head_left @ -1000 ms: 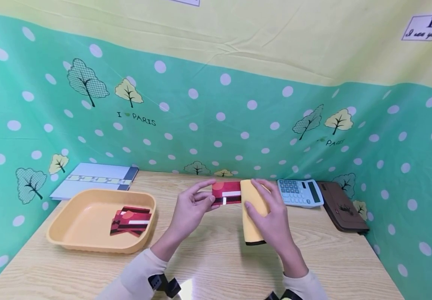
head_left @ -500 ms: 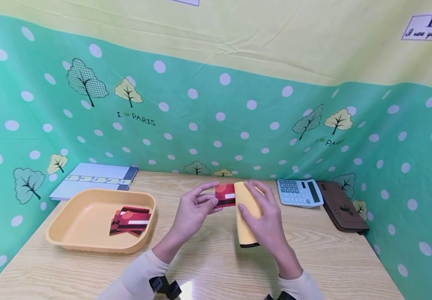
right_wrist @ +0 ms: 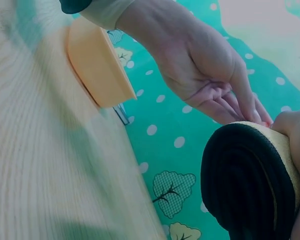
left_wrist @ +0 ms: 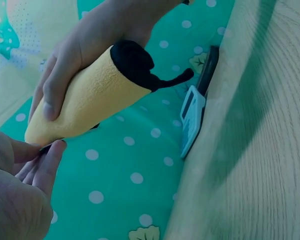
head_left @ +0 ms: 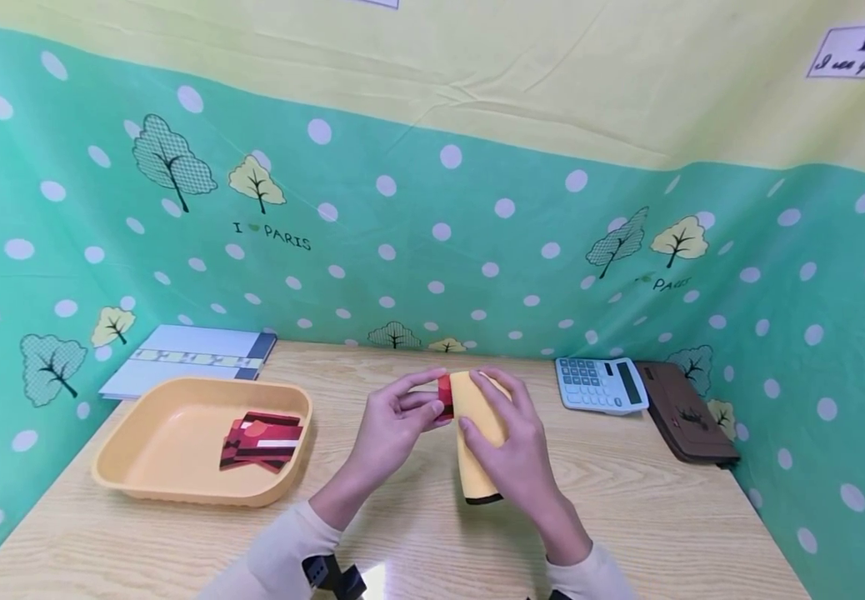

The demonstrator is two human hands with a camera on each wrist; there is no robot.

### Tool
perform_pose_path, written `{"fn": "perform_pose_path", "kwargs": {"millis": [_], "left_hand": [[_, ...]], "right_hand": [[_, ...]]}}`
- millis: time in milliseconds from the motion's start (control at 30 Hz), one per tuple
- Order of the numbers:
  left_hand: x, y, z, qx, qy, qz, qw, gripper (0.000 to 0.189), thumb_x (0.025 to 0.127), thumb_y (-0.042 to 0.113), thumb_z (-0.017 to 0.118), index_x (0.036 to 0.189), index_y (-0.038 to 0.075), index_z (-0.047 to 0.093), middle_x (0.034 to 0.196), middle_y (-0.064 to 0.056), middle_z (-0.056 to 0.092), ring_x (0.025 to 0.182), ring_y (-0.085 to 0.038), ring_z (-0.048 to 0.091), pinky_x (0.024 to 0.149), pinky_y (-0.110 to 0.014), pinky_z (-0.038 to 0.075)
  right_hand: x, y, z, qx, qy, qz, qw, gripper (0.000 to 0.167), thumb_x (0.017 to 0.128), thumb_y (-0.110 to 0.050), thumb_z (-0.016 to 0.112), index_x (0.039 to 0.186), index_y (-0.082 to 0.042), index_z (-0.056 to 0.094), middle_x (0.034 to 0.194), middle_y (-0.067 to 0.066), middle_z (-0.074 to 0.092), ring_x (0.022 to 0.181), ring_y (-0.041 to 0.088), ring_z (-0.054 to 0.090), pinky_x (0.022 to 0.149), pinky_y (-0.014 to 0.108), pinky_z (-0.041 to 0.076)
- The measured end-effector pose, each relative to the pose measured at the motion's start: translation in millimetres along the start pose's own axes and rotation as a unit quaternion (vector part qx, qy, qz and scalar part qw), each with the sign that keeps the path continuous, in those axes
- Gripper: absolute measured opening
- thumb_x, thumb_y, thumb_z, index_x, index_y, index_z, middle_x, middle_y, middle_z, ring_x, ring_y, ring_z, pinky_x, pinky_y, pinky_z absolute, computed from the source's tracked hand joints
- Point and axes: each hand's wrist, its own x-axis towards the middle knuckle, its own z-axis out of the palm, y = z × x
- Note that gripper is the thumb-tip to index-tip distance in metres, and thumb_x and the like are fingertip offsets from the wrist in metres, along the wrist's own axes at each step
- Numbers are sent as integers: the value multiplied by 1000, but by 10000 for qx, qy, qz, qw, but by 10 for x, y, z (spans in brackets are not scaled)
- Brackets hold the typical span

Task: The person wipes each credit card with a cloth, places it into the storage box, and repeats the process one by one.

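Note:
A red card (head_left: 445,397) with a dark stripe shows as a narrow strip between my left hand and a rolled yellow cloth with black edging (head_left: 480,442). My left hand (head_left: 395,421) pinches the card's left end between thumb and fingers; the rest of it is hidden at the roll. From the right, my right hand (head_left: 511,437) grips the roll, its thumb and fingers over the yellow side. The right wrist view shows the roll's dark, layered end (right_wrist: 242,180). In the left wrist view the roll (left_wrist: 97,95) lies tilted above the left fingertips (left_wrist: 60,146).
A yellow-orange tray (head_left: 170,496) stands at the left with several red cards (head_left: 263,442) inside. Behind it lies a pale blue folder (head_left: 192,342). At the back right are a light blue calculator (head_left: 601,387) and a brown wallet-like case (head_left: 691,417). A patterned curtain (head_left: 432,242) encloses the wooden table.
My right hand has moved left with the yellow roll, while the left hand has shifted slightly right. Much less of the red card shows between them now.

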Motion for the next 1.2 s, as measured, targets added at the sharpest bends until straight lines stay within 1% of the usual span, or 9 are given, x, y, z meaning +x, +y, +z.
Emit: {"fn": "perform_pose_path", "kwargs": {"millis": [167, 433, 533, 633, 767, 900, 1000, 1200], "left_hand": [[-14, -1, 12, 38, 18, -20, 10000, 44, 96, -8, 63, 140, -3, 60, 117, -34, 71, 104, -27, 77, 90, -38, 66], [-17, -27, 15, 18, 155, 7, 9999, 43, 96, -8, 65, 138, -2, 62, 117, -30, 73, 98, -17, 78, 90, -36, 65], [-8, -35, 15, -1, 164, 20, 9999, 42, 95, -7, 66, 137, 0, 64, 117, -30, 73, 97, -16, 78, 90, -36, 65], [-8, -34, 15, 8, 127, 17, 9999, 43, 95, -7, 66, 137, 0, 64, 118, -31, 72, 97, -15, 78, 90, -36, 65], [-10, -25, 15, -11, 67, -7, 10000, 43, 95, -8, 65, 138, 0, 63, 119, -33, 71, 99, -18, 78, 91, -38, 65], [-14, -8, 12, -2, 25, -7, 10000, 43, 95, -8, 66, 138, -1, 63, 119, -34, 70, 104, -27, 77, 91, -39, 65], [-23, 8, 8, 21, 62, 13, 10000, 42, 95, -8, 66, 137, -1, 63, 119, -34, 71, 106, -33, 76, 90, -39, 65], [-31, 49, -5, -1, 146, 15, 9999, 41, 94, -8, 66, 135, -1, 65, 117, -33, 72, 105, -36, 76, 87, -39, 66]], "right_hand": [[-15, -42, 29, 17, -55, 27, 10000, 62, 85, -4, 81, 143, -16, 62, 144, 8, 56, 119, 22, 62, 84, 18, 58], [-20, -81, 57, -4, -84, -49, 10000, 64, 85, -4, 81, 145, -16, 61, 147, 8, 55, 126, 24, 60, 89, 22, 58], [-18, -69, 64, -59, -3, -162, 9999, 66, 85, -3, 81, 145, -17, 60, 147, 8, 55, 126, 25, 60, 87, 26, 60], [-20, -44, 62, -96, 76, -235, 9996, 66, 84, -2, 82, 145, -17, 61, 146, 8, 55, 122, 25, 62, 83, 28, 61], [-13, -7, 39, -102, 106, -181, 9997, 65, 84, -2, 82, 144, -16, 62, 144, 8, 56, 115, 23, 63, 80, 27, 61], [-6, 23, 2, -164, 111, -34, 9998, 63, 85, -4, 82, 143, -17, 62, 143, 10, 56, 113, 22, 63, 78, 26, 60], [2, 53, -29, -225, 143, 46, 9996, 64, 85, -5, 82, 144, -17, 61, 144, 11, 56, 114, 23, 62, 78, 24, 58], [25, 133, -89, -156, 264, 135, 9994, 64, 84, -4, 83, 144, -16, 62, 144, 9, 57, 122, 25, 60, 89, 8, 48]]}}
